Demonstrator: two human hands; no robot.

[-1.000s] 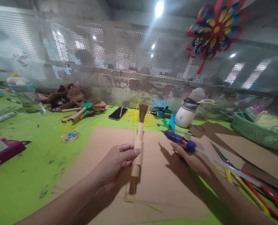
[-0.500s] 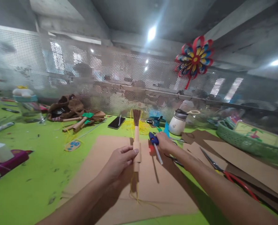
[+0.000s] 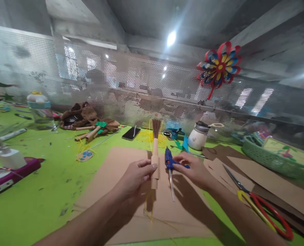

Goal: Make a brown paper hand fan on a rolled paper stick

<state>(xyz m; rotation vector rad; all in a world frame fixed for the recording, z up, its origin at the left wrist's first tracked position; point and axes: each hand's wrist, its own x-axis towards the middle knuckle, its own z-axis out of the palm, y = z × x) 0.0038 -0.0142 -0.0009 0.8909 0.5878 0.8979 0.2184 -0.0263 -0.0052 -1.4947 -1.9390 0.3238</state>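
My left hand [image 3: 139, 176] pinches a rolled brown paper tube [image 3: 155, 176] between thumb and fingers, near its wrapped lower section. The tube stands roughly upright in view, with a fringe of thin brown paper strips [image 3: 156, 128] at its top and yellow string [image 3: 152, 208] hanging below. Close on its right, my right hand [image 3: 193, 167] has thumb and fingers closed around the handle of a blue hot glue gun [image 3: 168, 159]. The gun's nozzle points away from me, and a pale glue stick [image 3: 171, 184] sticks out of its back. Beneath both hands lies a brown cardboard sheet [image 3: 103, 208].
Scissors [image 3: 240, 186] with red and yellow handles rest on brown paper sheets at right. Behind are a white jug [image 3: 198, 136], a phone [image 3: 131, 133], yellow shreds [image 3: 144, 137] and a bundle of paper rolls [image 3: 97, 131]. A purple power strip [image 3: 15, 176] lies left; a green basket [image 3: 277, 160] stands right.
My right hand has drawn the glue gun slightly nearer and turned it, so its nozzle points more straight ahead. My left hand still holds the paper tube. The view has shifted a little left.
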